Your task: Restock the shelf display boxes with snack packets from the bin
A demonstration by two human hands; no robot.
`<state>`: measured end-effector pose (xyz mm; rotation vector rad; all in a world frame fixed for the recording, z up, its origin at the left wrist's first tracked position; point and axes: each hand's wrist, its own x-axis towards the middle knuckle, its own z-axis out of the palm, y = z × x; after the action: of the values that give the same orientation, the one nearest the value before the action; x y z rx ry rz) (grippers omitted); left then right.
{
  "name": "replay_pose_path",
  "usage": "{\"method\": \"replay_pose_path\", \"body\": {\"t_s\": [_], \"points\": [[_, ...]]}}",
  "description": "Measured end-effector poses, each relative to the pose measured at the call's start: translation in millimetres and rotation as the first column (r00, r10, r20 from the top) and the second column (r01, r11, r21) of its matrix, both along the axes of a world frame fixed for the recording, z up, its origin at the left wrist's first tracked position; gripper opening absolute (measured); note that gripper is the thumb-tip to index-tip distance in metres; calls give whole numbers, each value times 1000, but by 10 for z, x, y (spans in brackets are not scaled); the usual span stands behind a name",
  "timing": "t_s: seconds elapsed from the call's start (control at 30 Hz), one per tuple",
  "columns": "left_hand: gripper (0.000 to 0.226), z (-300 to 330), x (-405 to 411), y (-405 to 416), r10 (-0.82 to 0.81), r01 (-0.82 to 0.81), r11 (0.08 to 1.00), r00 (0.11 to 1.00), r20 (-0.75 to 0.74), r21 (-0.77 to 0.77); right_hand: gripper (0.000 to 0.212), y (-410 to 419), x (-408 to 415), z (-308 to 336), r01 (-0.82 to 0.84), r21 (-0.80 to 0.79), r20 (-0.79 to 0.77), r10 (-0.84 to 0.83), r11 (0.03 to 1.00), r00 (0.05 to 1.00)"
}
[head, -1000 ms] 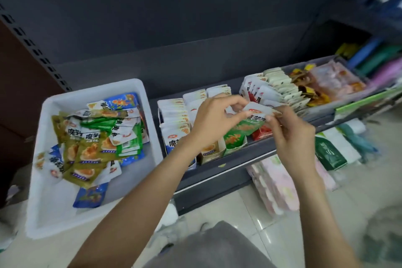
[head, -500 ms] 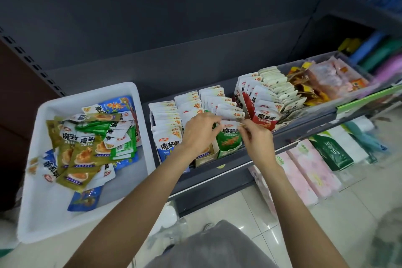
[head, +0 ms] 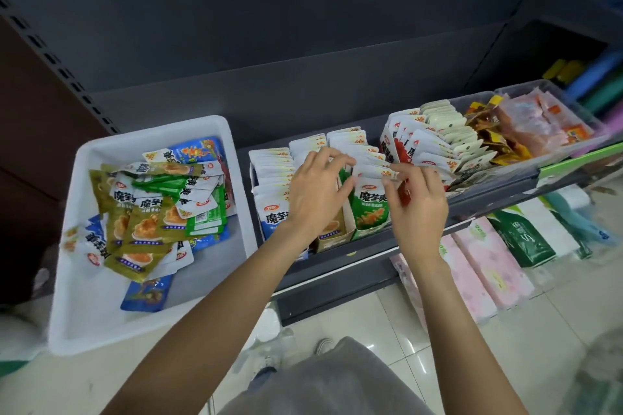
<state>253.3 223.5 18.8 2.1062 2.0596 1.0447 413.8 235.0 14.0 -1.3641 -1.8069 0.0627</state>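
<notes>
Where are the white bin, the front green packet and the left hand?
white bin (head: 151, 126): head view, bare far rim.
front green packet (head: 371, 212): head view, middle of its printed face.
left hand (head: 317, 192): head view, back of the hand.

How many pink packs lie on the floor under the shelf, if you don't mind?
3 pink packs: left, middle, right, side by side beneath the shelf; others may be hidden.

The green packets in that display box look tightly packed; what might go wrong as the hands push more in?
1. The green packets are crowded where the left hand and right hand work, so one could crease or pop out.
2. The neighbouring red packets already lean, so a nudge might tip them.
</notes>
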Motion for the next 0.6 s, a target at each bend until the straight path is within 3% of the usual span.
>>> {"method": "replay_pose_path", "body": {"t_s": [0.1, 0.2, 0.3, 0.4, 0.5, 0.6], "points": [[20, 107, -325, -371, 12, -29, 986, 994, 107, 161, 14, -196, -251, 174, -201, -6, -91, 200, 980, 976], [22, 5, -866, -851, 79, -83, 969, 997, 26, 233, 16, -342, -674, 289, -479, -138, -106, 468, 867, 878], [25, -240, -1492, -1251, 262, -252, 963, 959, -109, 97, 15, -436, -1253, 269, -652, -257, -10, 673, 713, 740], [26, -436, -1962, -1454, 394, -421, 901, 895, -208, -106, 16, -442, -1917, 126, -703, -352, 57, 764, 618, 643], [27, -588, -2162, -1442, 381, -437, 856, 894, -237, -275, 22, -332, -2557, -106, -643, -446, 179, 766, 623, 617], [34, -647, -2184, -1358, 338, -419, 792, 906, -254, -443, 32, -182, -3019, -341, -490, -536, 368, 712, 688, 598]]}}
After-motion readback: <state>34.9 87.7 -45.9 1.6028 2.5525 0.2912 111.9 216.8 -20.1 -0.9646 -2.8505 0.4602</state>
